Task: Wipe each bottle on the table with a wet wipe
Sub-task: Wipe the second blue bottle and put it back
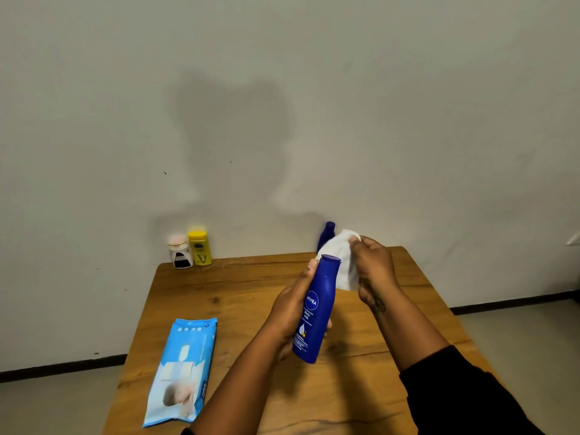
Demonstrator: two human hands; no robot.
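Lying at the wooden table's [238, 287] left is a wipes pack [182, 372]; the left hand [290, 312] is gripping the blue Nivea bottle [315, 309] above mid-table, tilted, while the right hand [375, 271] is pinching a white wet wipe [340, 262] just beside its cap.

Wooden table [238, 287] against plain wall [282, 89]

- Second blue bottle [327, 235], far edge: lower body hidden behind the white wipe [340, 262].
- White jar [180, 254] and yellow bottle [200, 248]: label print too small to read.
- Wooden table [238, 296]: near edge cut off by frame.
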